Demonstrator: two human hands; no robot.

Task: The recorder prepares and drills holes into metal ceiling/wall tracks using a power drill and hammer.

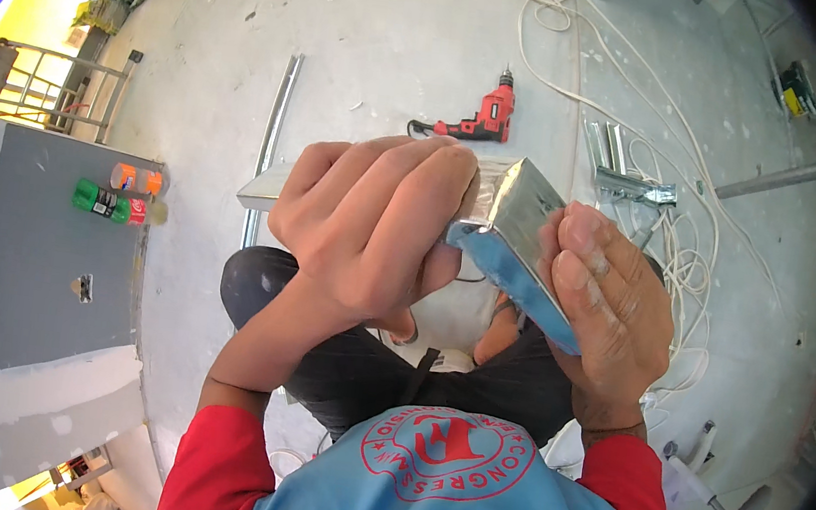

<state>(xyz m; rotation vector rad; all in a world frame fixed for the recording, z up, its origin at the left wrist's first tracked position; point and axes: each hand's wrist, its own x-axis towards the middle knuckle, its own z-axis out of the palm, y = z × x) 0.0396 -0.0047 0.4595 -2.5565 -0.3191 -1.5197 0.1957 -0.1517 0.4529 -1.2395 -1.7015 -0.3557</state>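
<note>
A bent metal channel (524, 208) of thin shiny sheet is held up in front of my chest, above my knees. My left hand (362, 215) wraps round its left stretch with curled fingers, and one end pokes out past the knuckles. The right part angles down and toward me, its inner side looking blue. Against that flap lies my right hand (613, 309), its dusty fingers straight and close together, palm side on the metal. Part of the channel is hidden behind my left fingers.
Beyond the channel, a red and black drill (490, 113) lies on the grey floor. A long metal strip (274, 129) rests left of it. To the right are metal offcuts (628, 174) and loops of white cable (692, 277). Bottles (107, 203) stand by a grey board at left.
</note>
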